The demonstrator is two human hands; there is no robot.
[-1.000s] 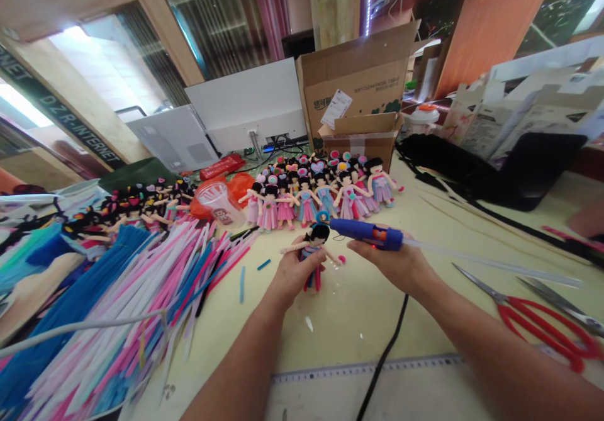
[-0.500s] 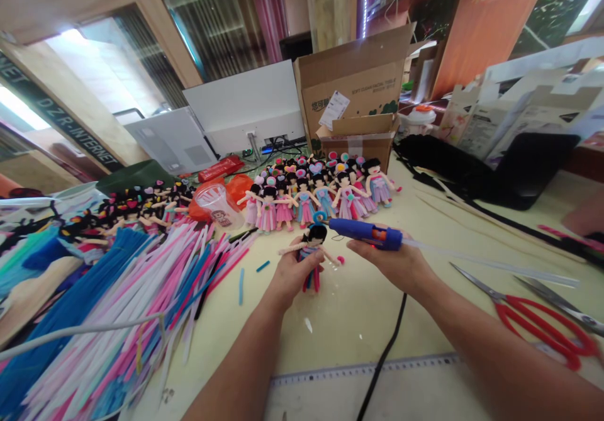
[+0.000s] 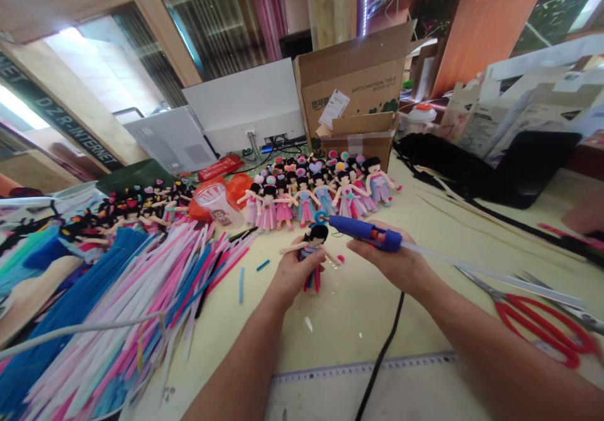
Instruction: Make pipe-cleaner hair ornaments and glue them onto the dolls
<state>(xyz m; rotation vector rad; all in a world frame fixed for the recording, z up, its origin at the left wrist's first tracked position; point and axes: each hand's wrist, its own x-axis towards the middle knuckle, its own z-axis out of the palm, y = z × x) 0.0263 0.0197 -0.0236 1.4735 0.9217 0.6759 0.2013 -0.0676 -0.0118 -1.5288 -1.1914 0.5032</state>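
Standing upright in my left hand (image 3: 293, 271), above the middle of the pale yellow table (image 3: 349, 330), is a small black-haired doll (image 3: 307, 252) with arms spread. My fingers close around its body, thumb across the front. A blue ring (image 3: 318, 216) sits at its head. My right hand (image 3: 396, 265) grips a blue glue gun (image 3: 361, 231), its tip at the ring; I cannot tell whether they touch. Beyond stand rows of dolls (image 3: 306, 202); leftward lie colourful pipe cleaners (image 3: 136, 301); rightward, red-handled scissors (image 3: 508, 299).
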